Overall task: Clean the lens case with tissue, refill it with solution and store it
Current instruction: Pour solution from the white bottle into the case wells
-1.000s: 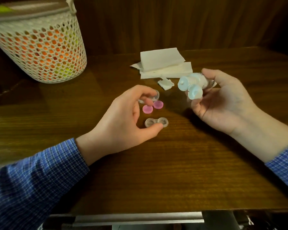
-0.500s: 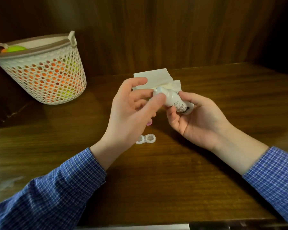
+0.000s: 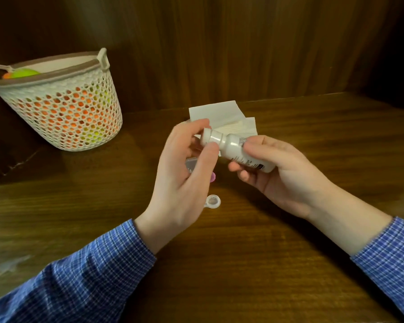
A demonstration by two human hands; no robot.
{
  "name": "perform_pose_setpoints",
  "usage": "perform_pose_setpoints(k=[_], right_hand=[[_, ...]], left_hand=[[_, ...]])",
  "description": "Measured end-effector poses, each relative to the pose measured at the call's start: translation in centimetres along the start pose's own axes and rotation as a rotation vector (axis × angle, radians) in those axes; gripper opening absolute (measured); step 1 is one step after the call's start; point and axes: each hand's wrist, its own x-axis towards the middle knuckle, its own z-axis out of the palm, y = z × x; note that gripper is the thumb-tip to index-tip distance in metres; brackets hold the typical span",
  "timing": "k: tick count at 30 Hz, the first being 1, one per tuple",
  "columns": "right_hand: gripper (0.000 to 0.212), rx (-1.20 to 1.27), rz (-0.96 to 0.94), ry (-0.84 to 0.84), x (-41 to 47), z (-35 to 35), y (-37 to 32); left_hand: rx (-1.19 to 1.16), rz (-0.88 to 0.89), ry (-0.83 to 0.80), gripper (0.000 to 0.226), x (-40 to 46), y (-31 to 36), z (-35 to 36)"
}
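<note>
Lens case (image 3: 212, 201) on table below left grip (image 3: 184, 169) pinching cap, right grip (image 3: 282, 173) clasping bottle (image 3: 240, 150)

Basket and wood, upper left of my view

I see a white perforated basket (image 3: 63, 108) standing on the dark wooden tabletop (image 3: 243, 264), orange and green shapes showing through its holes; wood panelling (image 3: 219, 47) fills the upper frame.

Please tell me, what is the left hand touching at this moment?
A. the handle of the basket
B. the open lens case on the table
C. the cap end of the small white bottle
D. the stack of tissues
C: the left hand pinches the cap of the bottle, whose body the right hand holds.
</note>
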Motion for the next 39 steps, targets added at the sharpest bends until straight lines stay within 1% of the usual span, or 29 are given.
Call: perform_pose_setpoints(k=[2, 3, 4, 6, 8, 10, 13, 17, 20, 22, 28, 32, 35, 37, 39], right_hand=[[0.036, -0.088, -0.085, 0.002, -0.2, 0.1, 0.2], [0.035, -0.142, -0.136, 0.005, -0.3, 0.1, 0.3], [0.034, -0.227, -0.191, 0.013, -0.4, 0.1, 0.3], [0.029, -0.498, -0.318, 0.047, -0.8, 0.1, 0.7], [0.025, -0.735, -0.416, 0.070, -1.1, 0.2, 1.2], [0.020, -0.829, -0.445, 0.086, -1.3, 0.2, 1.8], [0.020, -0.890, -0.487, 0.106, -1.3, 0.2, 2.2], [0.020, -0.911, -0.564, 0.122, -1.3, 0.2, 2.2], [0.026, -0.942, -0.601, 0.127, -1.4, 0.0, 2.3], [0.026, -0.961, -0.624, 0.129, -1.4, -0.1, 2.3], [0.027, -1.011, -0.648, 0.103, -1.4, -0.6, 2.5], [0.028, -0.999, -0.633, 0.112, -1.3, -0.6, 2.5], [0.027, -0.997, -0.547, 0.082, -0.8, -0.8, 2.1], [0.020, -0.983, -0.483, 0.042, -0.3, -1.4, 1.5], [0.020, -1.022, -0.491, 0.073, 0.2, -2.4, 0.4]], left_hand=[[-0.012, 0.009, -0.050, 0.034, -0.2, 0.2, -0.1], [-0.043, -0.018, -0.088, 0.040, -0.4, 0.2, -0.1], [-0.099, -0.083, -0.131, 0.048, -0.5, 0.3, -0.2], [-0.162, -0.202, -0.200, 0.064, -0.8, 0.1, -0.1], [-0.154, -0.243, -0.216, 0.070, -0.9, 0.0, 0.0], [-0.156, -0.232, -0.207, 0.071, -1.0, -0.1, 0.0], [-0.175, -0.239, -0.202, 0.073, -1.0, -0.3, 0.1], [-0.172, -0.232, -0.184, 0.077, -0.9, -0.3, 0.1], [-0.078, -0.182, -0.134, 0.070, -0.7, -0.1, 0.2], [-0.045, -0.177, -0.114, 0.066, -0.7, 0.1, 0.3], [-0.014, -0.180, -0.123, 0.060, -0.7, 0.7, 0.1], [-0.005, -0.209, -0.140, 0.061, -0.6, 1.3, 0.0], [-0.004, -0.242, -0.154, 0.057, 0.5, 1.8, 0.2], [0.073, -0.191, -0.175, 0.053, 1.5, 2.4, 0.8], [0.223, -0.088, -0.229, 0.049, 3.0, 2.8, 1.8]])
